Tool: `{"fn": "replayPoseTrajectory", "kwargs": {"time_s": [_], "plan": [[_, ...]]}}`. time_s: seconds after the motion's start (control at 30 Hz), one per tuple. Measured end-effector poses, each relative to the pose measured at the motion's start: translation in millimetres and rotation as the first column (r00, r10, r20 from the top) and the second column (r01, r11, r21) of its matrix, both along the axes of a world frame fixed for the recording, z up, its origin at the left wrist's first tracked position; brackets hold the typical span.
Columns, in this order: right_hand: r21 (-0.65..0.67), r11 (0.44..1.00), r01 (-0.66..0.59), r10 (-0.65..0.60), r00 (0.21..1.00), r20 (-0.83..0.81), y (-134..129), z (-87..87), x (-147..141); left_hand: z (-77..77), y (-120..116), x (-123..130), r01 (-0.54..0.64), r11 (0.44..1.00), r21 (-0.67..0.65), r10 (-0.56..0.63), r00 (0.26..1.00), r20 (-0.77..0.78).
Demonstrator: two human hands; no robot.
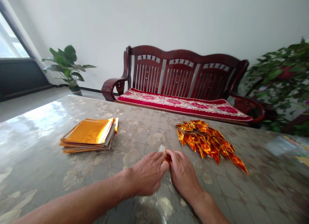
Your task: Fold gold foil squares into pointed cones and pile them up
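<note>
My left hand (147,174) and my right hand (183,175) meet near the middle of the table, fingers pinching a small piece of gold foil paper (167,157). Its white back shows at the top, and my fingers hide most of it. To the right of my hands lies a loose heap of folded gold foil triangles (207,142), almost touching my right fingers. Further left sits a stack of square gold foil sheets (88,135), well apart from my left hand.
The table has a glossy, mottled stone-like top (142,134). Beyond its far edge stand a dark wooden bench (181,73) with a red cushion, a potted plant (65,66) and a leafy plant (280,82). Some papers lie at the right table edge.
</note>
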State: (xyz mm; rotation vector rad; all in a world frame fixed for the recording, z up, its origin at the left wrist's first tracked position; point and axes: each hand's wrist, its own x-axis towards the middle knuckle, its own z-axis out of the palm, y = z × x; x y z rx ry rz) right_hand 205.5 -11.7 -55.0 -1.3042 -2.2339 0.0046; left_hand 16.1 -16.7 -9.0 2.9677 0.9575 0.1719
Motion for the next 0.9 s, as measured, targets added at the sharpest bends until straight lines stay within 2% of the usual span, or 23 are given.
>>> {"fn": "replayPoseTrajectory", "kwargs": {"time_s": [0.5, 0.7, 0.9], "plan": [[-0.009, 0.999, 0.035, -0.033, 0.993, 0.117, 11, -2.3, -1, 0.5, -2, 3, -0.032, 0.999, -0.032, 0.032, 0.999, -0.011], [0.082, 0.996, 0.044, -0.048, 0.998, 0.038, 4, -2.1, 10, 0.1, -2, -1, -0.043, 0.998, -0.047, 0.046, 0.997, 0.059], [0.19, 0.981, -0.044, 0.028, 0.996, 0.083, -14, 7.0, 13, -5.5, -1, -3, -0.042, 0.995, -0.092, 0.054, 0.99, 0.129]]}}
